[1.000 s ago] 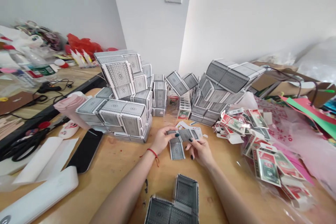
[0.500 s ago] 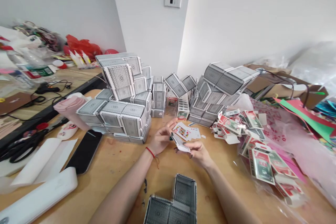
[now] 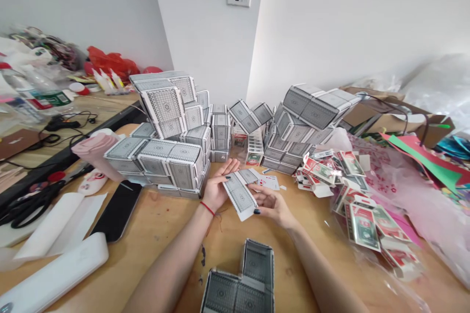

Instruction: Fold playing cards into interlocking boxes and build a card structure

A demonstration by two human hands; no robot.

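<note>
My left hand (image 3: 216,187) and my right hand (image 3: 270,204) meet over the wooden table (image 3: 161,234) and hold a strip of grey-backed playing cards (image 3: 240,196) between them. The left palm faces up with fingers stretched under the strip's far end. The right fingers pinch its near end. A few loose cards (image 3: 269,182), one face up, lie just behind the hands. A block built of grey-backed cards (image 3: 242,281) sits on the table near my body.
Stacks of card blocks (image 3: 167,149) rise at the back left and more card blocks (image 3: 312,117) at the back right. Flattened red and green card boxes (image 3: 362,205) spread on plastic at the right. A black phone (image 3: 119,208), white paper strips (image 3: 55,227) and scissors (image 3: 27,205) lie left.
The cards went from a spread held in both hands, through a tilted edge-on pose, to a flat strip lying across my opened left palm. The head view shifted slightly.
</note>
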